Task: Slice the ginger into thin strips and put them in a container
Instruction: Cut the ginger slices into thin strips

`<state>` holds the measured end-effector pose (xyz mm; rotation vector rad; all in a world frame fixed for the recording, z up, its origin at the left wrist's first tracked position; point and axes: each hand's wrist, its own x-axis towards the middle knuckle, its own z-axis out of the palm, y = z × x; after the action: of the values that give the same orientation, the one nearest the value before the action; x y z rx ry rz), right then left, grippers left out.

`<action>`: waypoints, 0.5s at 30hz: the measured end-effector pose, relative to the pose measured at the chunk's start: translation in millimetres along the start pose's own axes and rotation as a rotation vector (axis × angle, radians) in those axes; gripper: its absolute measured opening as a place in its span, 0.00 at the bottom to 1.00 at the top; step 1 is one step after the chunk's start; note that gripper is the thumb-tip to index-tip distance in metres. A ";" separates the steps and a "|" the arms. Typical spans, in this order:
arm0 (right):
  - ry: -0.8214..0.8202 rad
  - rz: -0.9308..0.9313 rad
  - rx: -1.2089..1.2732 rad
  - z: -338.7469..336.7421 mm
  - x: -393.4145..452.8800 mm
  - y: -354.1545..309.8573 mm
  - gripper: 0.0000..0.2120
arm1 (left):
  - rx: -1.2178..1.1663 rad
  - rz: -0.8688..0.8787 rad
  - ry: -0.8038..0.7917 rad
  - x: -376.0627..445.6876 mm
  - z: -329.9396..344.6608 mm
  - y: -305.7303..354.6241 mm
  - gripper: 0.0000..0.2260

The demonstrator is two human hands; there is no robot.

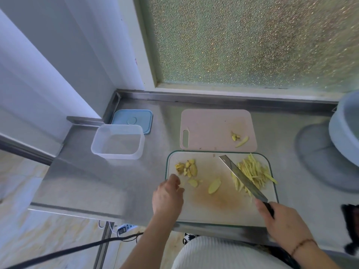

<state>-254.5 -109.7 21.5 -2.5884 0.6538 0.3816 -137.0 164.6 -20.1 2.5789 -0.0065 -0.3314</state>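
- Nearest us, our right hand (281, 222) grips the knife (240, 176), blade slanting over the glass board (223, 214).
- Our left hand (168, 195) rests at the board's left edge — fingers curled, perhaps pinching a scrap.
- Ginger chunks (187, 167) lie left, strips (254, 170) right.
- Beyond: pink board (209, 127), open container (118, 141), blue lid (133, 120).

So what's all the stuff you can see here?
ginger strips: one pile, yellow, right of the near board
ginger chunks: several, yellow, left of the near board
ginger slice: one, pale yellow, mid board
near board: one, whitish, counter front
pink board: one, behind it, with a few ginger scraps
container: one, clear, empty, left
lid: one, blue, behind the container
knife: one, steel, over the strips
counter: one, steel
left hand: by the chunks
right hand: grips the knife handle
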 end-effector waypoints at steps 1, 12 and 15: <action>0.002 0.001 0.006 -0.6 -0.7 -0.1 0.27 | -0.097 0.013 -0.016 -2.6 2.3 8.6 0.07; -0.005 0.015 0.015 1.4 -5.9 6.8 0.27 | -0.250 0.127 -0.267 20.5 51.9 67.5 0.10; 0.003 0.028 0.035 0.8 -7.5 9.4 0.27 | -0.109 0.220 -0.217 22.3 54.6 63.5 0.08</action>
<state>-265.8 -113.8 20.2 -2.5499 0.6929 0.3721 -124.4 80.7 -38.0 2.3940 -0.3383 -0.5106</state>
